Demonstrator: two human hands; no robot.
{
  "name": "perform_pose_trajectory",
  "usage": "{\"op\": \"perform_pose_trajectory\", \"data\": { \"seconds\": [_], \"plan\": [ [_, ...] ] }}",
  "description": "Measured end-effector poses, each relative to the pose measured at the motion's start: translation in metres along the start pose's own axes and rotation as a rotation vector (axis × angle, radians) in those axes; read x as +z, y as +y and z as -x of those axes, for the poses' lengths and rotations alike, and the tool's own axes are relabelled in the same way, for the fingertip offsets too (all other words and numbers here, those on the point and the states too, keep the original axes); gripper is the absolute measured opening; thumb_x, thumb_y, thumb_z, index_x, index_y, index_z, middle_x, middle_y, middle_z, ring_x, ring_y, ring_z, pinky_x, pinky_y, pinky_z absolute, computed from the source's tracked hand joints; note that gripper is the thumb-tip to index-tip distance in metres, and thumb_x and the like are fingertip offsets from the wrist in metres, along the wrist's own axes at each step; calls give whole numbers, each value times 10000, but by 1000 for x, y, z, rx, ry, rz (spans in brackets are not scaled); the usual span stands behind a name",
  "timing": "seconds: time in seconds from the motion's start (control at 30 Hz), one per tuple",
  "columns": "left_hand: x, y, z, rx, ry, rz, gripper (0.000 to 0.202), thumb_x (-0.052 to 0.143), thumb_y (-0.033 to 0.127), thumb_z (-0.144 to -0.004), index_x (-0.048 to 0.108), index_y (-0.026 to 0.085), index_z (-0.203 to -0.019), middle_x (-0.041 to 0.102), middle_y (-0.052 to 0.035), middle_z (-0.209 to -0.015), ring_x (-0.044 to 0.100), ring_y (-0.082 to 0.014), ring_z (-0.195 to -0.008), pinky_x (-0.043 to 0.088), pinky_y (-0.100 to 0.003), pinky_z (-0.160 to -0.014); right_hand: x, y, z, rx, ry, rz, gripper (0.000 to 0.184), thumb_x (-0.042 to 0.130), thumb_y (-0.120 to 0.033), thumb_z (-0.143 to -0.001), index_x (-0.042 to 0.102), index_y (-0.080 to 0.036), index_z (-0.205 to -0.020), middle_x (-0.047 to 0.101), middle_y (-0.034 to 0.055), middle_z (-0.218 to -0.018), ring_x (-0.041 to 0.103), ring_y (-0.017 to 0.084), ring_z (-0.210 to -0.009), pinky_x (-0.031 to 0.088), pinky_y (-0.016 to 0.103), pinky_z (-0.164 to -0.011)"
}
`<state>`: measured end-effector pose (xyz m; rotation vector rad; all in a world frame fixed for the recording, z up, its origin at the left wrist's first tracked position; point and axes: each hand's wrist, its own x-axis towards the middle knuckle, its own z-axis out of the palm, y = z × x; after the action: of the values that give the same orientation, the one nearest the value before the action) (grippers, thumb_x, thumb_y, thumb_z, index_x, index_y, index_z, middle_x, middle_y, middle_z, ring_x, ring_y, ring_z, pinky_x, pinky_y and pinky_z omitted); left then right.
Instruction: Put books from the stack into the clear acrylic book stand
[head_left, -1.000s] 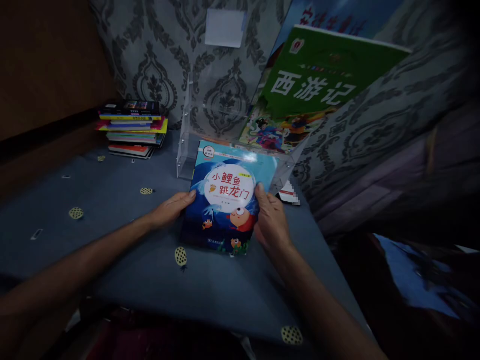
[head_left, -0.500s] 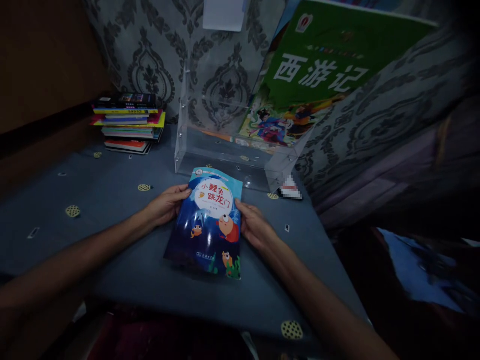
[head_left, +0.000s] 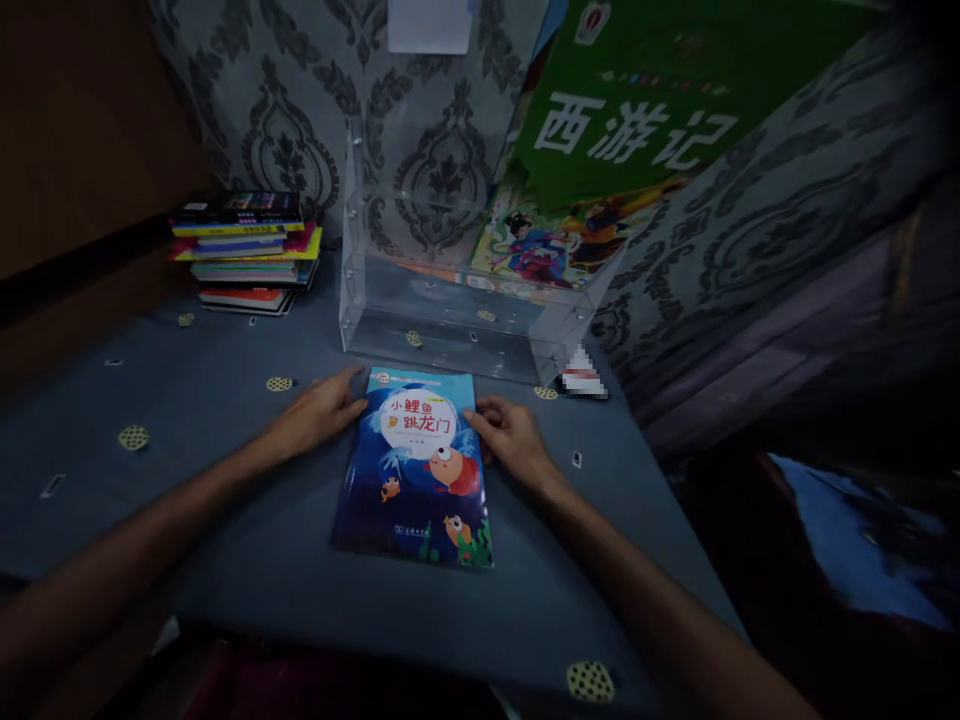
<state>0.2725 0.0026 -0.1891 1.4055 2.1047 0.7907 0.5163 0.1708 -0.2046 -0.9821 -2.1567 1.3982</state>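
A children's picture book [head_left: 420, 490] with a blue cover, cartoon fish and Chinese lettering lies face up on the table. At its left edge is my left hand [head_left: 319, 415], fingers stretched out and thumb close to the cover's side. My right hand [head_left: 517, 440] has its thumb over the upper right edge of the book, with the other fingers curled beside it and partly hidden. Just behind the book stands a clear acrylic rack [head_left: 442, 345]. Leaning in it is a large green book [head_left: 637, 130] with white Chinese characters.
A stack of books [head_left: 247, 250] sits at the back left against the patterned wall [head_left: 292, 130]. A small white and red pixelated item [head_left: 581, 375] lies by the rack's right corner. The grey-blue tablecloth [head_left: 225, 560] ends at a near edge and a right edge.
The picture book has gone from slightly raised and bowed to lying flat on the table. My left fingers have straightened and loosened from its edge. The view has shifted slightly.
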Motion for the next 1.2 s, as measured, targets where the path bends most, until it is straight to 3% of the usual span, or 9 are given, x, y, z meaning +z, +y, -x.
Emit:
{"op": "perform_pose_trajectory", "data": {
  "seconds": [0.07, 0.17, 0.33, 0.5, 0.67, 0.8, 0.93, 1.03, 1.2],
  "plan": [
    [1, 5, 1, 85, 134, -279, 417, 560, 330, -931, 556, 192, -1325, 684, -32, -854, 677, -235, -806, 511, -323, -715, -6, 0, 1, -98, 109, 258, 354, 618, -440, -851, 687, -161, -1056, 659, -6, -624, 604, 178, -526, 461, 281, -524],
    [9, 13, -2, 203, 189, -494, 251, 484, 257, -964, 608, 188, -1171, 671, -94, -1114, 619, -263, -1060, 507, -366, -867, -1, -4, 4, -318, 185, 510, 284, 539, -334, -921, 706, -169, -1080, 722, 73, -839, 675, 225, -751, 535, 344, -699],
    [22, 17, -12, 300, 164, -569, 184, 417, 177, -962, 582, 179, -1044, 657, -103, -1061, 605, -256, -1027, 515, -400, -905, 40, -21, -3, -667, -64, 609, 360, 450, -209, -982, 640, -161, -1284, 670, 160, -1285, 604, 274, -1222, 509, 467, -1033],
    [30, 8, -14, 319, 194, -583, 224, 390, 165, -982, 529, 171, -1158, 648, -137, -1198, 620, -255, -1129, 515, -419, -982, 60, -21, -19, -646, -224, 699, 429, 405, -255, -1033, 543, -147, -1424, 515, 165, -1520, 423, 251, -1459, 331, 517, -1216],
    [33, 5, -15, 324, 202, -562, 245, 404, 160, -978, 527, 184, -1188, 632, -157, -1308, 603, -268, -1232, 494, -456, -1043, 31, -4, -26, -491, -134, 722, 465, 415, -317, -1041, 512, -139, -1460, 473, 178, -1549, 390, 275, -1482, 280, 563, -1228],
    [29, 9, -14, 287, 159, -599, 282, 398, 164, -977, 539, 160, -1221, 639, -178, -1317, 606, -280, -1246, 500, -444, -1038, 13, 7, -28, -399, -37, 683, 479, 431, -296, -1021, 526, -108, -1451, 482, 193, -1539, 433, 290, -1451, 330, 523, -1211],
    [19, 9, -15, 321, 108, -669, 356, 397, 157, -978, 543, 172, -1303, 609, -167, -1403, 554, -283, -1341, 431, -490, -1117, 16, 3, -20, -439, 20, 661, 433, 431, -278, -1011, 620, -93, -1353, 577, 216, -1443, 538, 312, -1330, 434, 523, -1113],
    [7, 13, -20, 367, 38, -681, 353, 422, 139, -957, 579, 167, -1272, 632, -171, -1371, 527, -306, -1371, 393, -541, -1134, 21, -5, -3, -460, 33, 612, 386, 410, -257, -1019, 679, -138, -1269, 710, 171, -1246, 639, 290, -1134, 473, 498, -1025],
    [2, 35, -25, 354, -33, -780, 274, 455, 342, -1017, 623, 139, -1095, 678, -181, -1226, 606, -315, -1243, 451, -471, -1071, 21, -7, 25, -403, -8, 378, 370, 404, -302, -1030, 695, -171, -1217, 773, 79, -972, 698, 206, -834, 516, 319, -784]
  ]
}}
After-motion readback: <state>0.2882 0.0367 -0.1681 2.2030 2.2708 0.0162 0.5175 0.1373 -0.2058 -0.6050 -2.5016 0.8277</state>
